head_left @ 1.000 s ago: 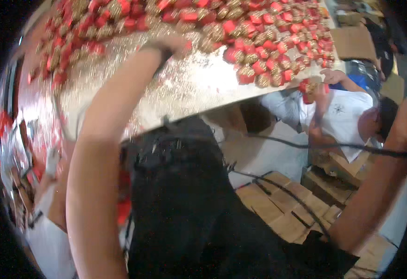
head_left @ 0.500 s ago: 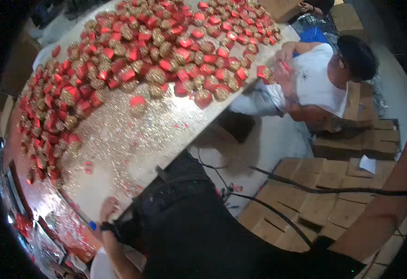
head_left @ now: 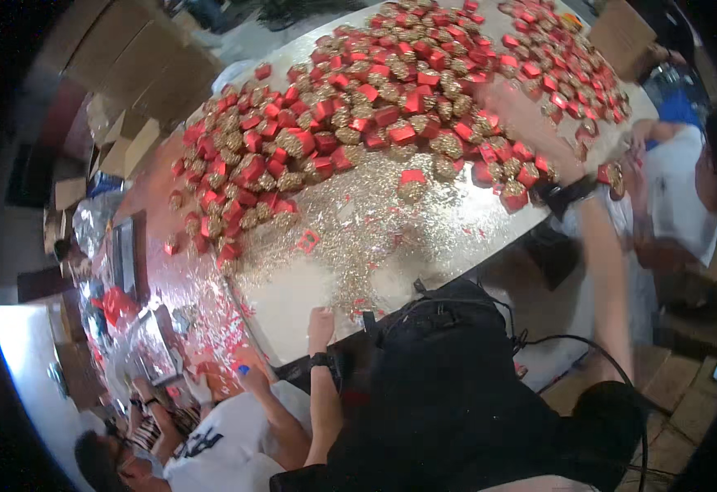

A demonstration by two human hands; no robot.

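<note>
A big heap of red, angular pieces with gold glittery ends (head_left: 391,107) covers the far part of the pale table (head_left: 280,299). My right hand (head_left: 526,123) stretches over the right side of the heap, smeared by motion, so its fingers do not show clearly. A dark band circles that wrist. My left hand (head_left: 321,324), wearing a black watch, rests at the near table edge with its fingers curled; anything inside is hidden. One red-and-gold piece (head_left: 411,185) lies apart from the heap on the glitter. A small flat red piece (head_left: 307,240) is farther left.
Gold glitter and red scraps cover much of the tabletop. One person in white (head_left: 678,193) stands at the right, another (head_left: 235,439) at the lower left. Cardboard boxes (head_left: 141,61) are stacked at the far left. A black cable (head_left: 575,338) hangs at the lower right.
The view has swung left, so the table appears farther right and people at the lower left come in. My right arm has swung from the right side out over the heap. My left hand stays at the table edge.
</note>
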